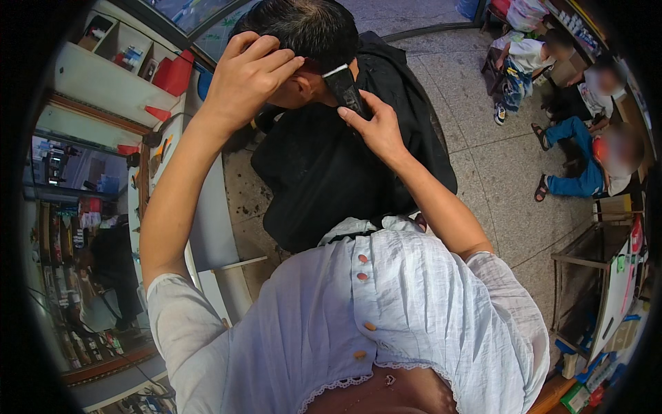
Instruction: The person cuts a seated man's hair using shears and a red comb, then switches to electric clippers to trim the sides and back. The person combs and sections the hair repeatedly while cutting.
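Observation:
A seated person with short dark hair [303, 24] is in front of me, draped in a black barber cape [331, 179]. My left hand [252, 76] rests on the side of that head, above the ear [301, 87]. Its fingers are bent and a little apart, and I see nothing held in it; the fingertips are partly hidden. In my right hand [378, 127] is a black hair clipper [345, 90], gripped between thumb and fingers. Its pale blade end points up at the hair behind the ear and looks close to the neck; whether it touches, I cannot tell.
Left of me stand a white counter [210, 228], a large mirror [76, 276] and a shelf unit [117, 48] with a red box [172, 72]. Cut hair lies on the tiled floor [476, 165]. Several people sit along the right wall, near a metal-framed stand [583, 262].

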Demonstrator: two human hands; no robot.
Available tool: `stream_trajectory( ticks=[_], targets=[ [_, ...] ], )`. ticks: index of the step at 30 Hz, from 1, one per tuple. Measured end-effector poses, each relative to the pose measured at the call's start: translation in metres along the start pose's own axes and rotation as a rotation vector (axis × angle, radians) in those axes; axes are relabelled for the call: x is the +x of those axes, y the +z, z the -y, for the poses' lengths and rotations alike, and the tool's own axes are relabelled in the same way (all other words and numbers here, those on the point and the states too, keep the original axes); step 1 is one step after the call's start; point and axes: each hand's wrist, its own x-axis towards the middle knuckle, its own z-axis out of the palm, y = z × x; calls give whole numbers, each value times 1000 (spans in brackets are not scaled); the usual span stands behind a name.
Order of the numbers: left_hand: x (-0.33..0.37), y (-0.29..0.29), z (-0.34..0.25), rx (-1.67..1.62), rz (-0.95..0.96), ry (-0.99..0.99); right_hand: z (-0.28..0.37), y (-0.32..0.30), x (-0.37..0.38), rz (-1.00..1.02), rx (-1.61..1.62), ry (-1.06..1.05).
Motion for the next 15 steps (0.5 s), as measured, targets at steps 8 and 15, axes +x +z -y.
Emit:
stream_trajectory(
  ticks=[8,15],
  targets=[
    [1,0,2,3,-13,2,16,-2,-2,-20,-8,-32],
    [0,-4,4,-74,117,-52,2,-5,-4,-27,-55,-46]
  ],
)
